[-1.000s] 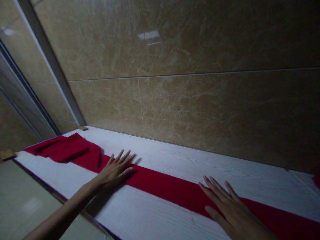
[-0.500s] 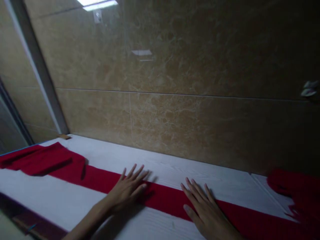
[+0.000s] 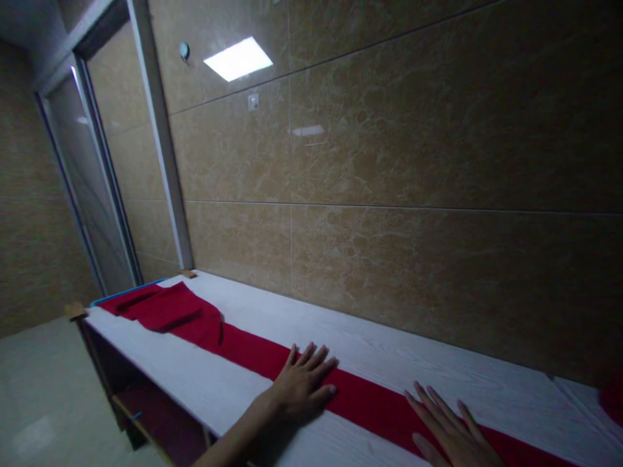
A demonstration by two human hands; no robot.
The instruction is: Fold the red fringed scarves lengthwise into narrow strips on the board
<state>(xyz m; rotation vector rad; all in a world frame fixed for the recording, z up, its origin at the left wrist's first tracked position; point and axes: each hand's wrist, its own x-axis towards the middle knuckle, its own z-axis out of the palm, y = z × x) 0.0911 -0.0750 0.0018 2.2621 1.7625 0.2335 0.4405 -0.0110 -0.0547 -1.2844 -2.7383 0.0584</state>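
A long red cloth strip (image 3: pixel 243 347) runs along a white wood-grain table (image 3: pixel 195 383) that stands against a tiled wall. My left hand (image 3: pixel 302 383) lies flat on the strip, fingers spread and open. My right hand (image 3: pixel 450 431) rests flat on the same strip further right, fingers stretched out, its wrist cut off by the lower frame edge. At the far left end the cloth bunches into a folded heap (image 3: pixel 165 308).
A brown marble-tile wall (image 3: pixel 389 194) rises directly behind the table. A grey door frame (image 3: pixel 160 149) and a glass door stand at the left. More red cloth (image 3: pixel 614 392) shows at the right edge. Pale floor lies at the lower left, with a shelf under the table.
The view has tilted up and swung left, showing more wall and the door. Both hands stay flat on the red strip, and they now sit lower in the picture.
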